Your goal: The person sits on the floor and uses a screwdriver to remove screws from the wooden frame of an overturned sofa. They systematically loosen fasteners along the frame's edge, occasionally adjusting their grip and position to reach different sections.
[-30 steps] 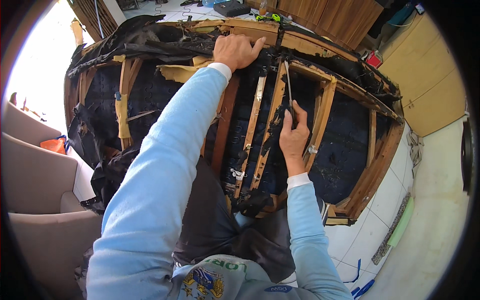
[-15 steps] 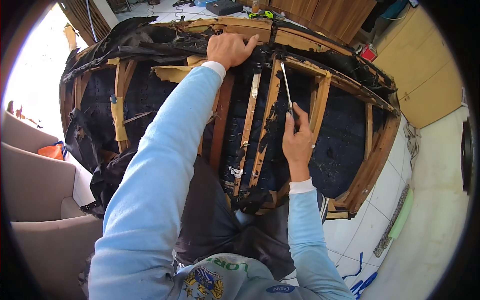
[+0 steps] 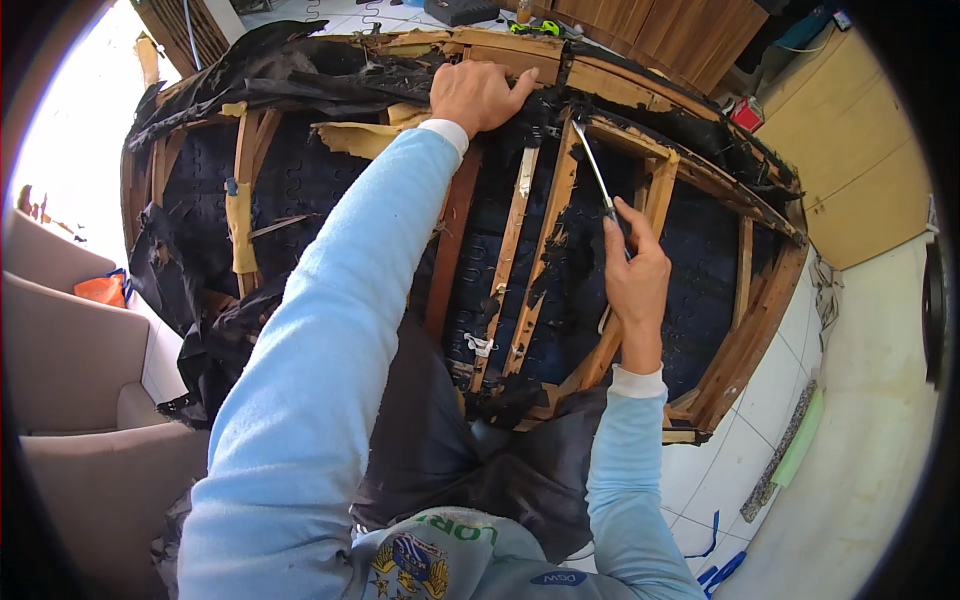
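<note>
A stripped wooden sofa frame [image 3: 663, 190] lies before me, with torn black fabric [image 3: 255, 85] hanging along its far and left parts. My left hand [image 3: 476, 97] is closed over the far rail, its thumb pointing right; the fingertips are hidden behind the wood. In my right hand [image 3: 640, 275] is a screwdriver [image 3: 596, 166] with a long metal shaft, its handle mostly covered by my fingers. The shaft slants up and left, its tip at the joint where a wooden slat [image 3: 545, 250] meets the far rail. Ragged black scraps cling around that joint.
Beige upholstered seats [image 3: 80, 350] stand at the left, with an orange item [image 3: 102, 290] beside them. A green and speckled foam strip [image 3: 800, 440] lies on the white tiles at the right. Wooden cabinets [image 3: 650, 35] and a black case [image 3: 462, 10] are beyond the frame.
The screwdriver's handle has swung right with my right hand, so its shaft slants more, while the tip remains near the same joint. My left hand keeps its hold on the rail.
</note>
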A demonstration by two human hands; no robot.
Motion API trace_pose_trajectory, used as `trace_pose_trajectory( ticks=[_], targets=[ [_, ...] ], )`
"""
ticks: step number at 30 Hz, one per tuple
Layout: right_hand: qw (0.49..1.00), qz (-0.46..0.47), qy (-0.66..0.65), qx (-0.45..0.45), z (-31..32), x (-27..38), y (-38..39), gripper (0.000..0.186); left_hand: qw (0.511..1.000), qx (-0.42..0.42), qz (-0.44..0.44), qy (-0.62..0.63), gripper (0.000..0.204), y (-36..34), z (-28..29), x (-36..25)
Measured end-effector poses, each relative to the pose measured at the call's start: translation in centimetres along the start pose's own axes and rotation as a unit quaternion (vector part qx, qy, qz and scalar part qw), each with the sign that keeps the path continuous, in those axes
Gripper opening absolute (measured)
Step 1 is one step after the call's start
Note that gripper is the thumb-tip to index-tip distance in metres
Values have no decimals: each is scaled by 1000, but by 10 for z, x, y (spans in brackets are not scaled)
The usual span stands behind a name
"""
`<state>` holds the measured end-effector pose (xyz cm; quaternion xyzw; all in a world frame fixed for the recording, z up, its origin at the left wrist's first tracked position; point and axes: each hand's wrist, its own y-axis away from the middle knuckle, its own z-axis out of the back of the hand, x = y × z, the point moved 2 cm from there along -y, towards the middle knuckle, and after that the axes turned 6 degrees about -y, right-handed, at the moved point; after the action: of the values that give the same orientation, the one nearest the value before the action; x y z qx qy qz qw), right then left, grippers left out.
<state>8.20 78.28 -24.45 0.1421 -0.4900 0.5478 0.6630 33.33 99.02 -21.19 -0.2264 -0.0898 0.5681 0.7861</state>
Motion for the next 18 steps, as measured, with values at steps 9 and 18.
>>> trace_pose_trajectory(
  ticks=[9, 18],
  targets=[
    [999, -18, 33, 20, 8, 12, -13, 30, 1000, -5, 1, -11, 64, 2, 0, 1],
    [953, -188, -209, 114, 14, -1, -24, 30, 999, -51, -2, 0, 58, 5, -8, -1]
  ],
)
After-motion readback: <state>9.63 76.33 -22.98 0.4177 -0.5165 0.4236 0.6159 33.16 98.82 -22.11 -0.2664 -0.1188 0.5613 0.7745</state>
